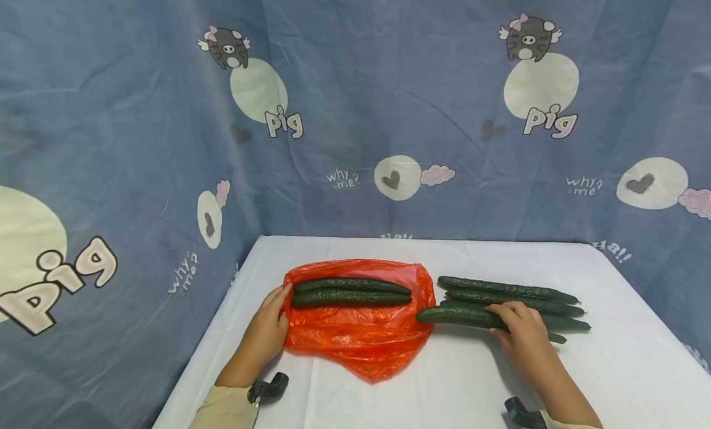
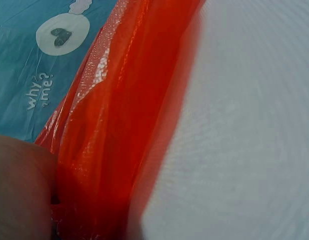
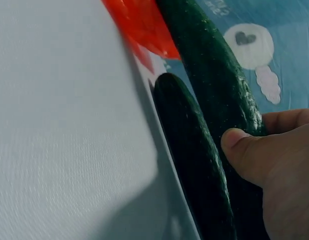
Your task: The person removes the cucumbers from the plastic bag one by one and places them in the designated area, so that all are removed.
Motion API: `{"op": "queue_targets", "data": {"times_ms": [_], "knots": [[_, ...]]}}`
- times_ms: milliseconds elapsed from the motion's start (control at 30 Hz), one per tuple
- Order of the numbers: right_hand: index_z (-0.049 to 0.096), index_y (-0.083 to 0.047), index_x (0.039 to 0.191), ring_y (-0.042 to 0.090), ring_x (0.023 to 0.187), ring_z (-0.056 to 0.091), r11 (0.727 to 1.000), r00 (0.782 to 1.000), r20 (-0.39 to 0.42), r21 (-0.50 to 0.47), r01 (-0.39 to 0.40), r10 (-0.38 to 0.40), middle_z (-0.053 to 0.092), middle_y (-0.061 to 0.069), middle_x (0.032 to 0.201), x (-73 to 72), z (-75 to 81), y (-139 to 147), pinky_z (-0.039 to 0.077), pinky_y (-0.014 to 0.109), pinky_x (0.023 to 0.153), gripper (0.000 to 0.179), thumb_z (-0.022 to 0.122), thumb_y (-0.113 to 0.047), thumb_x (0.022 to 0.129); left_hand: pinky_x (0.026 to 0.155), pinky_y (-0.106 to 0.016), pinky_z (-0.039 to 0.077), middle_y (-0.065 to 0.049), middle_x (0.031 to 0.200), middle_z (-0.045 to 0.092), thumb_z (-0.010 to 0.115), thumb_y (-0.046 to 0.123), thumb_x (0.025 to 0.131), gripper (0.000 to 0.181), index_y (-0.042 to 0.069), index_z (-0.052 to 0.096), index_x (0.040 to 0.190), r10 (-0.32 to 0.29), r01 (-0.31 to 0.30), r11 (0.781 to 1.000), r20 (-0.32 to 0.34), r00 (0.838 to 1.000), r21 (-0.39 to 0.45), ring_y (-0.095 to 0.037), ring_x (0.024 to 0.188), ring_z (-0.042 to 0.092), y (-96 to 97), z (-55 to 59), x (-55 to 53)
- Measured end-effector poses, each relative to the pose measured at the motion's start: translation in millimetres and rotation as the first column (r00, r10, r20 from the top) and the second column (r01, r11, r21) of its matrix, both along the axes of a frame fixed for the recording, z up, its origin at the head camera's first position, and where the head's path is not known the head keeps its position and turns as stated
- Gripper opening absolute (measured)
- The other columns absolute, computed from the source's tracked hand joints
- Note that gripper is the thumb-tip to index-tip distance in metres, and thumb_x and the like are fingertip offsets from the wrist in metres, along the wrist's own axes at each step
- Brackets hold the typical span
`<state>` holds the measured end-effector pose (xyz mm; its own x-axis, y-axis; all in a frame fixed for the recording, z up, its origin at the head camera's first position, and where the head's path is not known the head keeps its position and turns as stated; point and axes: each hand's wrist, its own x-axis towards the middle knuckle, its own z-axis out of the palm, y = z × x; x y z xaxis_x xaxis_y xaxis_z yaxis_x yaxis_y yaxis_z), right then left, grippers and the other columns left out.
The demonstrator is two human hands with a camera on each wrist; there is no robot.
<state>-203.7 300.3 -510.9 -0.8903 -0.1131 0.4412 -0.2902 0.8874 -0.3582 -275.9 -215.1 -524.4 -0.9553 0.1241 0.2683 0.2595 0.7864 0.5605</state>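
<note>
A red plastic bag (image 1: 355, 336) lies spread on the left of the table, with two dark green cucumbers (image 1: 351, 297) side by side on it. My left hand (image 1: 266, 324) holds the bag's left edge between thumb and fingers; red film (image 2: 109, 150) fills much of the left wrist view. With thumb and fingers, my right hand (image 1: 528, 339) grips a cucumber (image 1: 455, 316) whose left end overlaps the bag's right edge in the head view. Several more cucumbers (image 1: 500, 286) lie behind and under that hand. In the right wrist view, the gripped cucumber (image 3: 209, 65) is tilted above another cucumber (image 3: 187, 140).
A white cloth (image 1: 444, 392) covers the table. Blue curtains (image 1: 344, 108) printed with pigs and words hang behind and at the left. Dark wrist devices (image 1: 269, 387) show at both sleeves.
</note>
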Motion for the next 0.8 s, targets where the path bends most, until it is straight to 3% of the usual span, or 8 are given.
{"op": "queue_targets", "data": {"times_ms": [133,433,600,800], "knots": [[0.069,-0.008,0.128,0.048,0.112,0.055,1.000,0.999,0.043,0.016,0.022,-0.022,0.062,0.017,0.118,2.3,-2.9,7,0.044,0.065,0.094,0.046,0.084,-0.007,0.084,0.120,-0.059,0.036,-0.019,0.162,0.041,0.053,-0.006,0.097,0.068,0.006,0.037,0.162,0.000,0.000,1.000,-0.003,1.000,-0.004,-0.042,0.149,0.043,-0.1,-1.1,0.8],[0.069,-0.007,0.126,0.049,0.112,0.054,0.998,0.998,0.040,0.020,0.052,-0.053,0.061,0.020,0.117,1.3,-7.2,22,0.042,0.066,0.092,0.046,0.084,-0.004,0.082,0.119,-0.059,0.037,-0.020,0.162,0.041,0.053,-0.005,0.097,0.068,0.005,0.037,0.162,-0.005,0.005,1.000,-0.008,1.000,-0.004,-0.043,0.147,0.044,-2.6,1.1,3.2],[0.067,-0.006,0.129,0.049,0.115,0.052,1.000,0.994,0.104,-0.001,0.024,-0.024,0.060,0.021,0.121,-3.3,-9.7,22,0.041,0.066,0.096,0.045,0.081,-0.006,0.087,0.118,-0.061,0.037,-0.021,0.161,0.042,0.053,-0.007,0.096,0.068,0.004,0.038,0.161,0.021,-0.021,1.000,-0.016,1.000,0.000,-0.044,0.146,0.044,-9.2,3.1,6.0],[0.067,-0.005,0.129,0.050,0.117,0.051,0.999,0.983,0.177,0.008,0.053,-0.053,0.060,0.022,0.122,3.1,-6.1,35,0.042,0.066,0.096,0.046,0.082,-0.005,0.086,0.120,-0.060,0.036,-0.021,0.162,0.041,0.052,-0.006,0.097,0.068,0.004,0.036,0.162,-0.020,0.020,1.000,-0.004,1.000,0.017,-0.043,0.148,0.043,-3.1,1.4,0.8]]}}
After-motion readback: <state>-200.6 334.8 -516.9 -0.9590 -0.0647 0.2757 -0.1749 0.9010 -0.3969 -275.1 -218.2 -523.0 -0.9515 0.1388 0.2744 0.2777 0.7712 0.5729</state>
